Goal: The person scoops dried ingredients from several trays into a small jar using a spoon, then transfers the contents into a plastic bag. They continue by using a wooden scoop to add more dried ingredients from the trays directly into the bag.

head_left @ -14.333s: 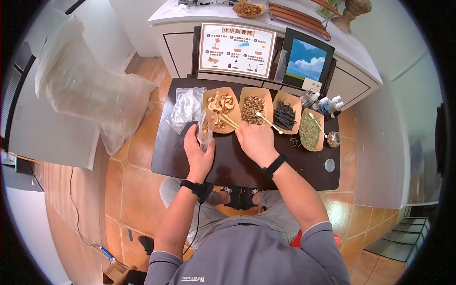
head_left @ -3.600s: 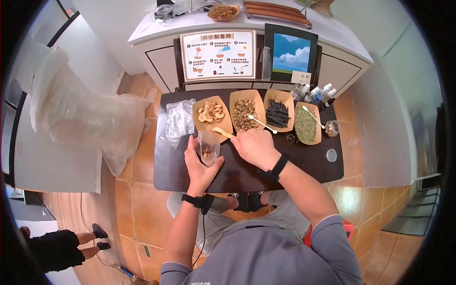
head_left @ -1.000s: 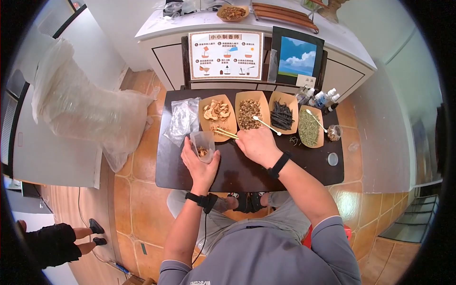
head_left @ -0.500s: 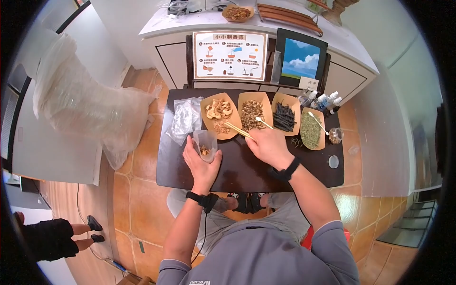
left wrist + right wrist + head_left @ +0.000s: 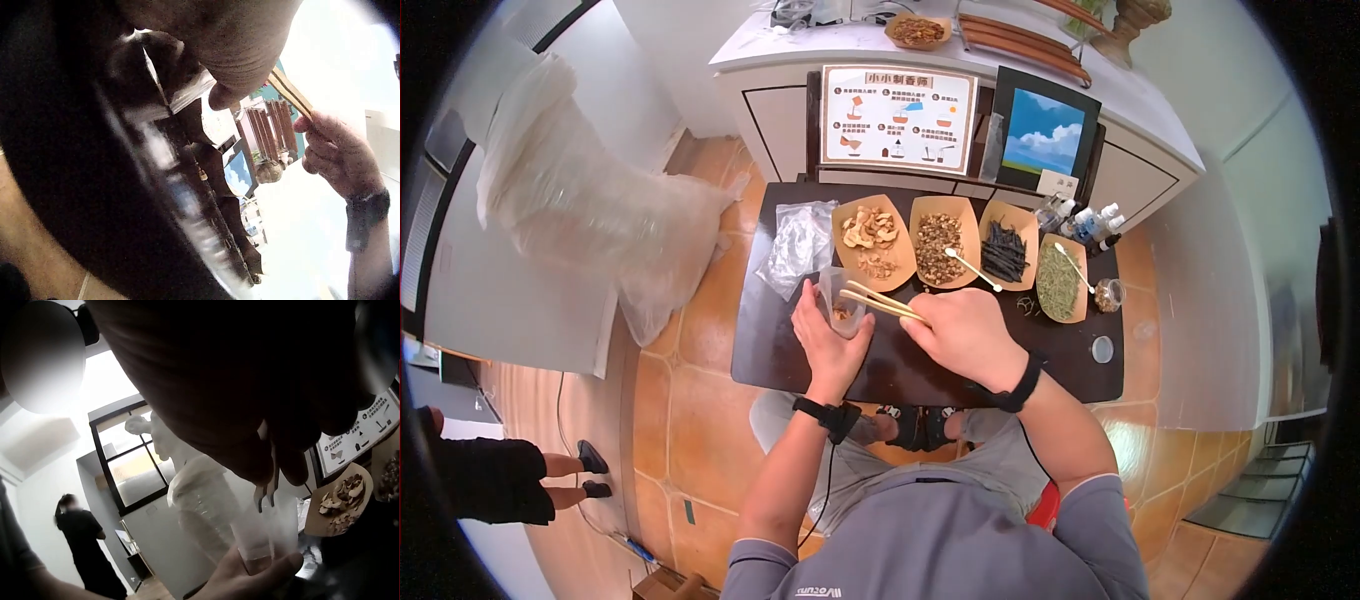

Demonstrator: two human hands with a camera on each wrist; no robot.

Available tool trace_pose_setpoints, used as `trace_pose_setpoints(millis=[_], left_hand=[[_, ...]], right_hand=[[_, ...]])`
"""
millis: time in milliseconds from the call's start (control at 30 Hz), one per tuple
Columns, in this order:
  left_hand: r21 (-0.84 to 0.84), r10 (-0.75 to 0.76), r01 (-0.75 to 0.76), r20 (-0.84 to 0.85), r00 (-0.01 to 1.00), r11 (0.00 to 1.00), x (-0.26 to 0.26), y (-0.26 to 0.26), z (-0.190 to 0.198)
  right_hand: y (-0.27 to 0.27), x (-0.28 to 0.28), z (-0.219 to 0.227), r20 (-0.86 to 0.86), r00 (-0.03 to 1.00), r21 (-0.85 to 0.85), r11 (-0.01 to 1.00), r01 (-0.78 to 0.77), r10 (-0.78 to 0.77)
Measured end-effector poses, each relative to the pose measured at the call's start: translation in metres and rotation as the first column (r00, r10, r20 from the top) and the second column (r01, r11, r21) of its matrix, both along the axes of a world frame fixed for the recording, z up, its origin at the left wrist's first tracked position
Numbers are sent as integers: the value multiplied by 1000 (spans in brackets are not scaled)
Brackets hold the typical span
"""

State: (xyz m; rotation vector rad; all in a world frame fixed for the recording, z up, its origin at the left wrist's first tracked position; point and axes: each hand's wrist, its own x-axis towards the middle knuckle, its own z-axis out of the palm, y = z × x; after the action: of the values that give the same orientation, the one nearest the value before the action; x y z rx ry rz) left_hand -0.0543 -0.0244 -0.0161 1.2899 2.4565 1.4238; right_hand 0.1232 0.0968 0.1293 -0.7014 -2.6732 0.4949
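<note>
My left hand (image 5: 830, 350) grips a translucent plastic cup (image 5: 832, 288), fingers on one side and thumb on the other. A few brown dried bits lie at its bottom. My right hand (image 5: 968, 335) pinches wooden tweezers (image 5: 885, 303), whose tips are at the cup's mouth. In the right wrist view the tweezers' tips (image 5: 267, 499) point down into the cup (image 5: 265, 531). Just beyond the cup is a paper tray (image 5: 892, 272) with pale dried slices (image 5: 870, 228) and smaller chips. The left wrist view shows the tweezers (image 5: 290, 92) in my right hand (image 5: 340, 156).
More paper trays hold brown chunks (image 5: 940, 240), dark sticks (image 5: 1004, 250) and green stems (image 5: 1057, 285). A plastic bag (image 5: 798, 245) lies left; small bottles (image 5: 1090, 222), a jar (image 5: 1109, 294) and a lid (image 5: 1102, 349) are right. A person (image 5: 495, 480) stands at far left.
Earlier, the tweezers were down at the chips in the first tray. They have lifted and come over to the cup's mouth. The cup now leans toward them.
</note>
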Motion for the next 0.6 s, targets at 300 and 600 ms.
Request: trace_pose_setpoints(millis=[300,600], left_hand=[[58,6,-9,39,999,998,1,1,-3],[72,16,-20,55,998,997,0,0,-2]], right_hand=[[33,5,-17,184,957,86,973,212,-225],[28,-7,-45,233,945,176,966,189,-228]])
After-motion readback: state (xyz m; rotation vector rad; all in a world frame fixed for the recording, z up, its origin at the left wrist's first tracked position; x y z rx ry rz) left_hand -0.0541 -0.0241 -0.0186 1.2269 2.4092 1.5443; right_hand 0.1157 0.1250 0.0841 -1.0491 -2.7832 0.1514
